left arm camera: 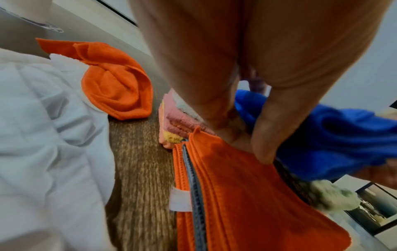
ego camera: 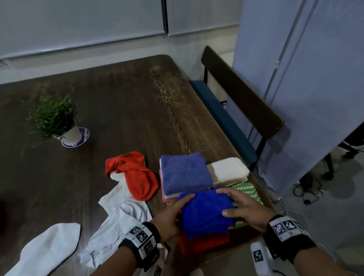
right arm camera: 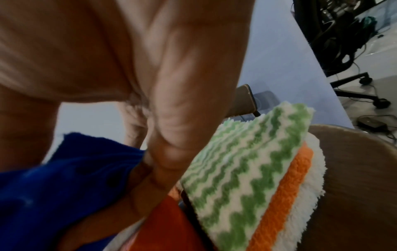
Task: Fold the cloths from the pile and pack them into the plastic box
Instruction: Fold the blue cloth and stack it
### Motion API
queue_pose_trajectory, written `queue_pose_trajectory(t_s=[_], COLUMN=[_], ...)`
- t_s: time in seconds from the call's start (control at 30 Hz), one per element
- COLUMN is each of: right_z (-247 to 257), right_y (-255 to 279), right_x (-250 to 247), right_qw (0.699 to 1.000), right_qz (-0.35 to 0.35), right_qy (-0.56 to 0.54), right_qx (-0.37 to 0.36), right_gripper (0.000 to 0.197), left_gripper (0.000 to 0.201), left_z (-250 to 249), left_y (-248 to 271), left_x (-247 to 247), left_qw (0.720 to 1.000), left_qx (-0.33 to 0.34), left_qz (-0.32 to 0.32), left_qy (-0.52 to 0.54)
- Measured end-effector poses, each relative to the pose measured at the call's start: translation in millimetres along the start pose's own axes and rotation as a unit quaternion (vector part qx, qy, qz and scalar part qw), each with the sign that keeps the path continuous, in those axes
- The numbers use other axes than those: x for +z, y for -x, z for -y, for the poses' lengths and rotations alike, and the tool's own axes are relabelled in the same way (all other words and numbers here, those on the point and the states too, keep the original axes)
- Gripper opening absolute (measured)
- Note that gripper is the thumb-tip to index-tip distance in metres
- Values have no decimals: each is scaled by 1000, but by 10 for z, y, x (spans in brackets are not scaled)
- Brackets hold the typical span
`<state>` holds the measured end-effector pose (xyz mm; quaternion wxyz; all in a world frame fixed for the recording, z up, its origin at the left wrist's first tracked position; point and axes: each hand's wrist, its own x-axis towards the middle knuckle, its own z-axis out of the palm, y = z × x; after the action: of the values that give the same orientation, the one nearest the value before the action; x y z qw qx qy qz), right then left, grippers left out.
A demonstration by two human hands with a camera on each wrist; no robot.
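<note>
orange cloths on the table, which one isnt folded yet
The crumpled orange cloth lying loose beside the white cloths. The other orange cloth is folded flat, under the bright blue cloth that both hands hold.

We see a dark wood table (ego camera: 115,103) w/ potted plant (ego camera: 56,122), loose red cloth (ego camera: 134,175), white cloths (ego camera: 117,218), folded stacks (ego camera: 185,174).

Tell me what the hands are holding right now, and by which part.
Both hold the folded blue cloth: the left hand grips its left edge, the right hand its right edge, thumbs on top.
</note>
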<state>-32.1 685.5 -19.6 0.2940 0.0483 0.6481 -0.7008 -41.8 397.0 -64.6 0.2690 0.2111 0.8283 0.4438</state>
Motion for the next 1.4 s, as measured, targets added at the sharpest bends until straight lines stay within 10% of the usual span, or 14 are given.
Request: queue_pose_trajectory(t_s=[0.23, 0.43, 0.57, 0.73, 0.9, 1.13, 1.4], right_z=[20, 188, 93, -133, -218, -299, -195], right_y=[127, 102, 38, -73, -107, -137, -109], right_x=[-295, -222, -149, -25, 42, 77, 170], right_qw=[996, 995, 999, 998, 984, 915, 894], right_qz=[80, -39, -36, -28, -47, -99, -99], right_qy=[-36, 88, 27, 56, 170, 388, 436], right_qx=[14, -17, 3, 12, 28, 45, 11], right_gripper=[91, 48, 91, 93, 88, 23, 30], left_gripper=[13, 53, 66, 81, 75, 73, 22], left_z=[-252, -475, -344, -197, -88, 10, -44], left_y=[-127, -251, -252, -93, 30, 127, 55], left_x=[-60, -97, -94, -46, 44, 117, 103], left_qw=[992, 984, 963, 965, 985, 977, 970], left_qx=[-31, -94, -113, -97, -92, -179, -190], left_qz=[-106, -83, -62, -59, -41, -104, -146], left_qy=[56, 129, 236, 236, 139, -54, -30])
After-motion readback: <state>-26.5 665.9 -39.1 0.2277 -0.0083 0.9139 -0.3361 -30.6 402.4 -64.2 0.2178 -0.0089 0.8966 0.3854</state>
